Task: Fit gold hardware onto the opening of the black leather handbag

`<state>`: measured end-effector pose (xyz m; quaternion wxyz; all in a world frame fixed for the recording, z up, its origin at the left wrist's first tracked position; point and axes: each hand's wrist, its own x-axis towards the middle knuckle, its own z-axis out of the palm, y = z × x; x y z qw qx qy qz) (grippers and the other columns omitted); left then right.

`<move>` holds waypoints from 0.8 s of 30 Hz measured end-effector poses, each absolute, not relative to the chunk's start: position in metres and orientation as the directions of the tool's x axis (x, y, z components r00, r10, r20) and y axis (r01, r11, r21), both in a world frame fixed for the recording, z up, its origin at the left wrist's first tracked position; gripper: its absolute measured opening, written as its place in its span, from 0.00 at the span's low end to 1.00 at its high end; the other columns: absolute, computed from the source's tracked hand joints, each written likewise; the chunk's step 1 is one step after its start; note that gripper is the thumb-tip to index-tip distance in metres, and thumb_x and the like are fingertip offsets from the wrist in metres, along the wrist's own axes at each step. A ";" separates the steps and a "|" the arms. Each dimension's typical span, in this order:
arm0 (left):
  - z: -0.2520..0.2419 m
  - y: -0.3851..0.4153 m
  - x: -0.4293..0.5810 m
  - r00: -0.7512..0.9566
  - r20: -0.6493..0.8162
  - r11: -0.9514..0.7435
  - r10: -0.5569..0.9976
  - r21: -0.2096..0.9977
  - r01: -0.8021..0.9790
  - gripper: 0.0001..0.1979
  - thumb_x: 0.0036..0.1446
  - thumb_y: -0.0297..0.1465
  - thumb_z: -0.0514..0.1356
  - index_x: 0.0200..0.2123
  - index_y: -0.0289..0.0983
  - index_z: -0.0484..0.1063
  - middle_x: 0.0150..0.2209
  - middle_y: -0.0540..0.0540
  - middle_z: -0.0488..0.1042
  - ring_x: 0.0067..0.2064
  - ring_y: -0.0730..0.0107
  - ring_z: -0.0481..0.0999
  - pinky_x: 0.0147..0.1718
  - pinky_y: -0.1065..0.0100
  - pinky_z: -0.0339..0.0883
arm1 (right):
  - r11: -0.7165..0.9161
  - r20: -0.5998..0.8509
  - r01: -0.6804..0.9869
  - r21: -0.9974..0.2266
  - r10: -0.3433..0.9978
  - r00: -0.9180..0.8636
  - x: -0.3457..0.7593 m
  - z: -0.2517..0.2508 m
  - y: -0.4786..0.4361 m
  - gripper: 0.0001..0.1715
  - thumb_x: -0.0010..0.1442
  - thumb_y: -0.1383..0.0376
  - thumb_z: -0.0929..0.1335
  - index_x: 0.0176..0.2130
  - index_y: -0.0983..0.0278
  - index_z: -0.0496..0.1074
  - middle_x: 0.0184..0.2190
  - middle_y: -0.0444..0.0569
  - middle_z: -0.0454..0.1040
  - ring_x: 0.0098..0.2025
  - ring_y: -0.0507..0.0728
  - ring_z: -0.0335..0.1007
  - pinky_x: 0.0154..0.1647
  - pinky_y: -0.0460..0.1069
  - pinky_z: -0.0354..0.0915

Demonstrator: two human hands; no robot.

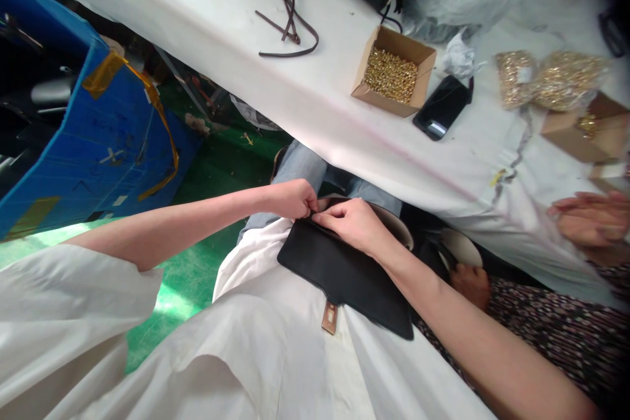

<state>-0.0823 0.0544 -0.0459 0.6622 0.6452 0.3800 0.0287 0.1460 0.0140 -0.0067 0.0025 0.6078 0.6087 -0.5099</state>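
Observation:
A black handbag (344, 267) rests on my lap, its flap folded toward me with a gold clasp plate at the tip. At the bag's far left corner, my left hand (296, 199) is closed in a pinch. My right hand (355, 224) pinches the same corner from the other side, thumb and forefinger meeting the left fingertips. Whatever small part sits between them is too small to make out. Beyond my right hand the bag's beige-edged opening shows.
On the white table (211, 6) stand a box of gold hardware (391, 75), a phone (441, 107), bagged gold pieces (568, 79) and dark straps (295, 36). A blue bin (113, 138) is at left. Another person's hands (593, 218) are at right.

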 end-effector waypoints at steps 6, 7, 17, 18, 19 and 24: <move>-0.039 0.058 -0.083 0.739 -0.515 0.278 0.435 0.857 0.434 0.18 0.44 0.24 0.59 0.37 0.37 0.86 0.32 0.48 0.83 0.34 0.65 0.81 0.29 0.73 0.70 | -0.167 -0.559 0.786 -0.595 0.789 -0.256 0.139 -0.006 0.011 0.21 0.64 0.48 0.76 0.32 0.60 0.88 0.27 0.47 0.83 0.31 0.60 0.78 0.30 0.51 0.63; -0.038 0.058 -0.083 0.738 -0.516 0.273 0.435 0.857 0.438 0.17 0.44 0.25 0.59 0.35 0.37 0.86 0.32 0.48 0.83 0.34 0.66 0.81 0.29 0.74 0.69 | -0.148 -0.548 0.797 -0.585 0.797 -0.255 0.137 -0.005 0.011 0.19 0.64 0.49 0.76 0.32 0.59 0.89 0.27 0.47 0.83 0.32 0.61 0.79 0.32 0.51 0.64; -0.045 0.055 -0.083 0.748 -0.495 0.292 0.443 0.868 0.401 0.21 0.44 0.27 0.58 0.39 0.38 0.87 0.33 0.48 0.82 0.35 0.65 0.79 0.30 0.73 0.70 | -0.028 -0.491 0.877 -0.480 0.837 -0.242 0.130 -0.005 0.011 0.11 0.63 0.54 0.78 0.33 0.56 0.88 0.31 0.48 0.86 0.36 0.63 0.83 0.38 0.53 0.68; -0.044 0.055 -0.083 0.742 -0.504 0.311 0.442 0.862 0.401 0.21 0.44 0.27 0.58 0.39 0.37 0.87 0.33 0.48 0.82 0.35 0.65 0.79 0.30 0.72 0.70 | -0.019 -0.485 0.885 -0.465 0.842 -0.237 0.130 -0.006 0.011 0.12 0.63 0.53 0.78 0.32 0.56 0.88 0.31 0.48 0.86 0.36 0.63 0.83 0.38 0.53 0.67; -0.042 0.055 -0.082 0.732 -0.517 0.322 0.444 0.854 0.407 0.20 0.44 0.28 0.59 0.39 0.37 0.87 0.33 0.48 0.81 0.35 0.65 0.79 0.30 0.72 0.69 | -0.011 -0.482 0.893 -0.449 0.845 -0.232 0.129 -0.006 0.011 0.12 0.63 0.53 0.78 0.32 0.56 0.88 0.30 0.48 0.86 0.36 0.63 0.83 0.37 0.53 0.66; -0.038 0.053 -0.081 0.676 -0.534 0.238 0.507 0.841 0.486 0.14 0.47 0.29 0.63 0.37 0.36 0.86 0.30 0.49 0.80 0.33 0.66 0.77 0.25 0.71 0.63 | 0.025 -0.468 0.920 -0.392 0.855 -0.223 0.128 -0.009 0.009 0.11 0.62 0.54 0.78 0.30 0.55 0.86 0.28 0.47 0.83 0.35 0.62 0.81 0.33 0.53 0.61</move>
